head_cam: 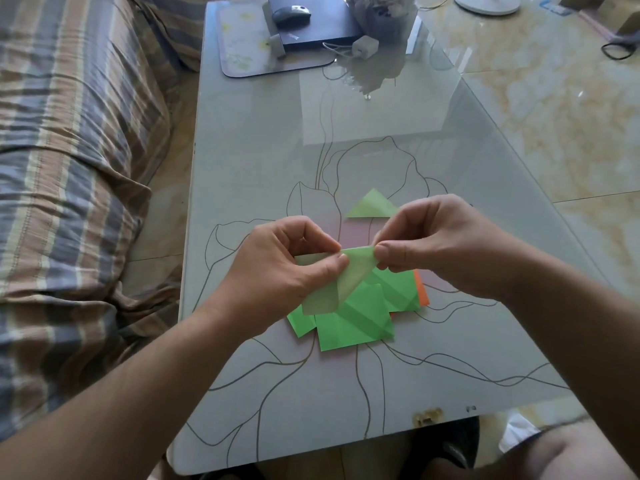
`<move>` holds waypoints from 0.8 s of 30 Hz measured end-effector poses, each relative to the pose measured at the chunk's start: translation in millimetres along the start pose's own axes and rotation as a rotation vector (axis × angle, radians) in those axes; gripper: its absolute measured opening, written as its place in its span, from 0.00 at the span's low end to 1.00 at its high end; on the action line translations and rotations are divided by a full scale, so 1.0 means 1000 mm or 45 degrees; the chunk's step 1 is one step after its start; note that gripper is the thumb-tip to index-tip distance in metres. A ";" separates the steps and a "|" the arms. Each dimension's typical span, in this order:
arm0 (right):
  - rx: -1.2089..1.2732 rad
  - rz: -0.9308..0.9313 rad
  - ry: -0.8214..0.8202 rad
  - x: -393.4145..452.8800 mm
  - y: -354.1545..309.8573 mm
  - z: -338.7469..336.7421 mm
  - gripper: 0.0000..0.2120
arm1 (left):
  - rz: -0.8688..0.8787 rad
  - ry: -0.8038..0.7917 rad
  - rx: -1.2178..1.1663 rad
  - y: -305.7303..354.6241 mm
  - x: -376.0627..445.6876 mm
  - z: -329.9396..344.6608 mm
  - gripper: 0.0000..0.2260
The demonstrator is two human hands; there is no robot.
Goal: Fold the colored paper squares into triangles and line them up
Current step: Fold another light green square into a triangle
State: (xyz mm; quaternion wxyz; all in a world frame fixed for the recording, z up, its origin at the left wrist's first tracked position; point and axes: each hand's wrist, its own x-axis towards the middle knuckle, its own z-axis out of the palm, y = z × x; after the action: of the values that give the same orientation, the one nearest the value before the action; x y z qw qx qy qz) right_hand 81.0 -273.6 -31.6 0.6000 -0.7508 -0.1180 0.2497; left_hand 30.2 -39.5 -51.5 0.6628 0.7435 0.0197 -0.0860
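Paper square (341, 282), pale green, held up above the table between both hands, partly folded, its lower left corner curling over. Left hand (287, 271): thumb and forefinger pinch the sheet's upper left edge, other fingers curled. Right hand (436, 244): thumb and forefinger pinch the upper right corner, remaining fingers tucked in.

Head view, near centre: loose pile of bright green squares (353, 323) lying flat on the glass table (433, 150), directly under the held sheet. Sheets overlap at odd angles; crease lines show on the top ones. An orange sheet (421, 292) peeks out at the pile's right edge.

Just beyond the hands: one finished pale green triangle (372, 206), flat on the table, point facing far.

Far end of table: black laptop (311, 26) with a dark mouse (291, 13) on top, resting on a mat (242, 46); white charger (365, 46) beside it.

Left of table: striped sofa (69, 168). Right: glossy tiled floor (554, 116).
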 end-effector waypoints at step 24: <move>0.380 0.223 0.041 -0.002 -0.004 0.007 0.30 | -0.029 0.035 -0.151 0.001 0.001 0.001 0.05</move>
State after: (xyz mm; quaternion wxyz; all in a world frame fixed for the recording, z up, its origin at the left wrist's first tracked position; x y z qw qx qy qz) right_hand 76.6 -267.6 -28.0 0.6825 -0.6648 -0.0041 0.3035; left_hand 31.2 -40.3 -50.5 0.7044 0.7038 0.0423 -0.0822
